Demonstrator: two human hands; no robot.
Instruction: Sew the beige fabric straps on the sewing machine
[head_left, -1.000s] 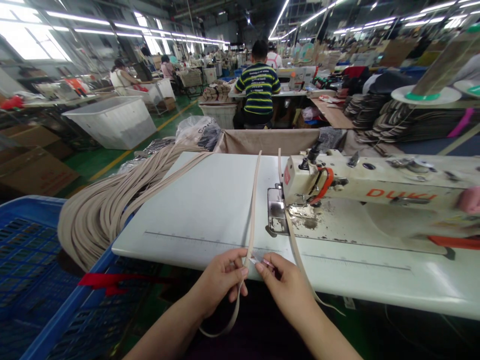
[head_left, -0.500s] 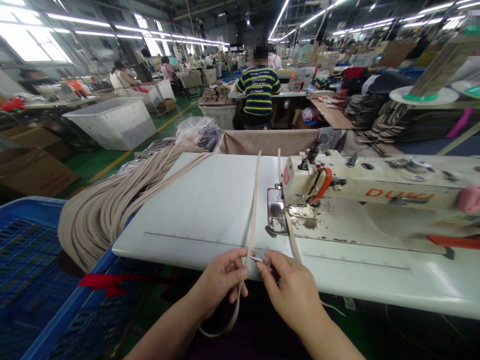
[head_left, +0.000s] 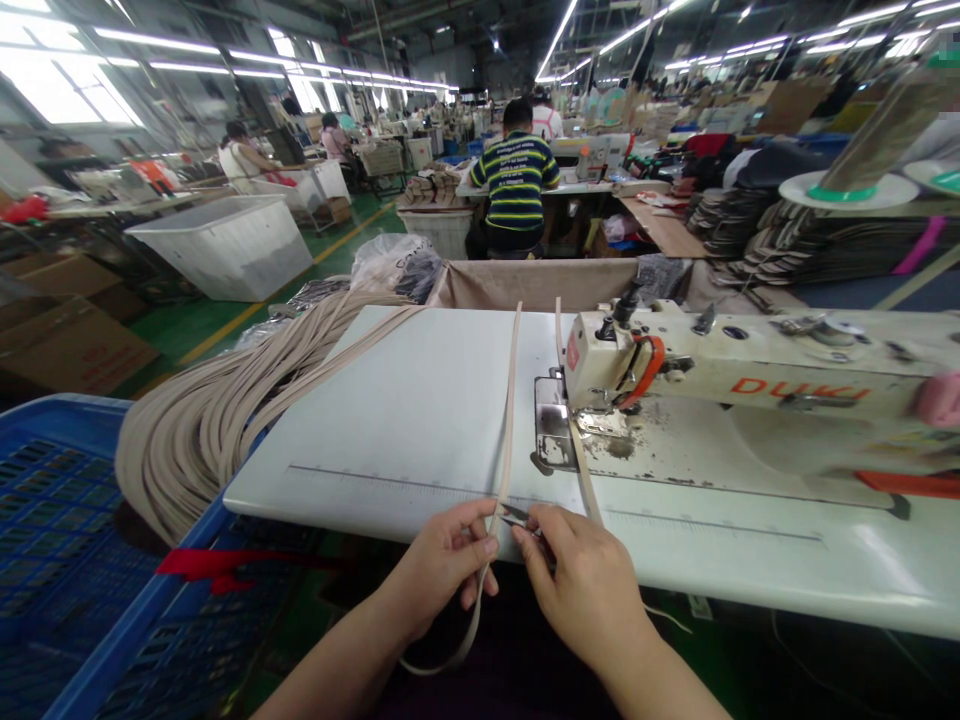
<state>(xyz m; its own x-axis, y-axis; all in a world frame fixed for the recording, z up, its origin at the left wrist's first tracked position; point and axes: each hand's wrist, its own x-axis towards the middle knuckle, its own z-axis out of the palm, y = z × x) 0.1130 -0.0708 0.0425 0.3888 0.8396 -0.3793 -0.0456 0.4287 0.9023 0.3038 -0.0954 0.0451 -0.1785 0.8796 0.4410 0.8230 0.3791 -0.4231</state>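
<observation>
My left hand (head_left: 454, 550) pinches a narrow beige fabric strip (head_left: 511, 400) near the table's front edge. One end of the strip runs away over the white table; the rest hangs in a loop below the hand. Closed around small thread snips (head_left: 514, 515), my right hand (head_left: 581, 565) holds their metal blades at the strip, just beside my left fingertips. The handles are hidden in the palm. A second length of beige strip (head_left: 583, 470) passes under the head of the sewing machine (head_left: 611, 365) and down behind my right hand.
A large bundle of beige strips (head_left: 195, 430) drapes over the table's left side, above a blue plastic basket (head_left: 67, 520) with a red cloth tie (head_left: 210, 565). Past the white table (head_left: 390, 400) is a fabric-lined bin (head_left: 532, 285). A person in a striped shirt (head_left: 516, 185) sits beyond.
The snips' blades have turned slightly and now sit across the strip's edge. Both hands stay in nearly the same place.
</observation>
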